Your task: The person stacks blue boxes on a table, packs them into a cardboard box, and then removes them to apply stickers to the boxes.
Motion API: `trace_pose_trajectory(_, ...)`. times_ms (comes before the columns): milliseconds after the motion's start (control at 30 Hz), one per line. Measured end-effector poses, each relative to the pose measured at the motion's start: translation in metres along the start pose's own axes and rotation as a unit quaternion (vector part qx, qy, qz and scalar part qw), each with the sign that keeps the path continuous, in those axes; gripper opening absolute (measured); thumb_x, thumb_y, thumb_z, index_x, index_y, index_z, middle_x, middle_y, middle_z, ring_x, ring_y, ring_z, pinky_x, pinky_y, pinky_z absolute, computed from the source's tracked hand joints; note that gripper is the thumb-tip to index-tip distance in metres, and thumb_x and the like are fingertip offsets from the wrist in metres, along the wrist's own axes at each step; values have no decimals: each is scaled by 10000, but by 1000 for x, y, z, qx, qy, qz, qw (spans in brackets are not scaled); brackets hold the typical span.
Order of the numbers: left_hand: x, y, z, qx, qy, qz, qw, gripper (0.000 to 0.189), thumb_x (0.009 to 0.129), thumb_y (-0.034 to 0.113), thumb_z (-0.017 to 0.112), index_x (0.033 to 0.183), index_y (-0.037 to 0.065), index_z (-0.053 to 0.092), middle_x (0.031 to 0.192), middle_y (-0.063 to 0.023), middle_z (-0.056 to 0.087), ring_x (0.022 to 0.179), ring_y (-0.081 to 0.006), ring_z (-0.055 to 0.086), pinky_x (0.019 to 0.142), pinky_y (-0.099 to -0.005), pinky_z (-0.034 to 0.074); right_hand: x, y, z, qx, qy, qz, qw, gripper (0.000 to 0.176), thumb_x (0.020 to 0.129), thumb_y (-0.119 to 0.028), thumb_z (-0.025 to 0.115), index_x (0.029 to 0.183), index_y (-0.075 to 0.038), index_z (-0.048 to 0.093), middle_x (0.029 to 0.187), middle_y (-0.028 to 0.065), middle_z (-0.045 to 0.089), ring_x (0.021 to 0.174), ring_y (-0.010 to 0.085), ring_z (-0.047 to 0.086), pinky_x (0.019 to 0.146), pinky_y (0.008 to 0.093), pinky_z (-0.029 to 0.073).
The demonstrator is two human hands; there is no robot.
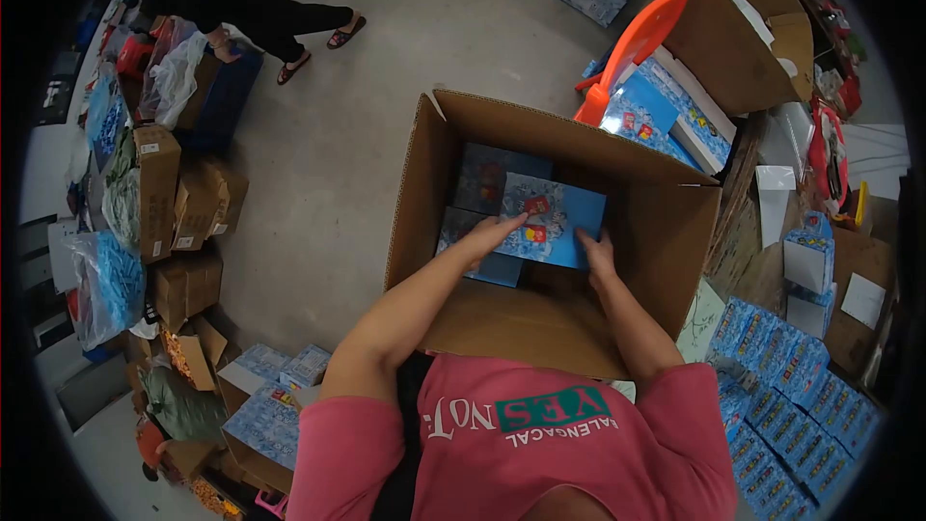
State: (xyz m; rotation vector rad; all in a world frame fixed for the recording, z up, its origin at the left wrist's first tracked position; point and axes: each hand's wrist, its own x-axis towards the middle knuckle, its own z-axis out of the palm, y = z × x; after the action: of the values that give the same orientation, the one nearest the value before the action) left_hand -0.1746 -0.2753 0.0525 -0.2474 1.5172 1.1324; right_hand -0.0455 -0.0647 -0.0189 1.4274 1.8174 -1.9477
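Observation:
Between my two hands, inside a large open cardboard carton (502,323), is a blue and white printed box (569,207) with red and yellow emblems. My left hand (490,236) grips its left side, with fingertips on the printed face. Around the right end, my right hand (596,253) closes with the thumb at the edge. Beneath and to the left lie more blue boxes (477,178) in the carton, partly covered by the held one. The undersides of both hands are hidden.
An orange plastic chair (627,53) holding flat blue boxes stands beyond the carton. Stacked small blue boxes (781,357) lie at right. Brown cartons (188,285) and bagged goods line the left. Another person (231,0) stands at the upper left.

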Motion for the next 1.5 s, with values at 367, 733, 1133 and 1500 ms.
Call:
trace_pose_trajectory(367,148,-45,48,38,-58,100,993,657,788,357,598,1310,15,392,1330,-147,421,1242,-244,364,1021,-318,268,14,-12,-28,-271,200,-167,927,509,696,-35,576,1189,3,460,1134,233,518,1058,351,511,920,370,387)
trace_pose_trajectory(733,136,-72,39,-122,7,128,984,644,777,175,593,1345,9,340,1316,-144,438,1201,-244,421,987,-307,321,24,-5,-23,-232,180,-232,927,597,697,-24,636,1251,-18,416,1208,190,504,1133,304,484,966,342,361)
trace_pose_trajectory(1133,145,-75,37,1,19,185,983,549,766,92,578,1286,9,422,1314,-141,447,1229,-242,397,1001,-308,310,65,19,8,-514,21,-214,830,464,796,-224,593,1210,-40,490,1208,213,493,1162,329,452,950,370,398)
trace_pose_trajectory(1500,136,-75,39,23,57,173,983,405,761,117,586,1144,-6,543,1074,-114,601,1009,-220,548,866,-301,412,80,104,30,-735,-78,-175,650,532,853,-338,453,1306,-63,415,1384,174,345,1291,271,318,1079,375,217)
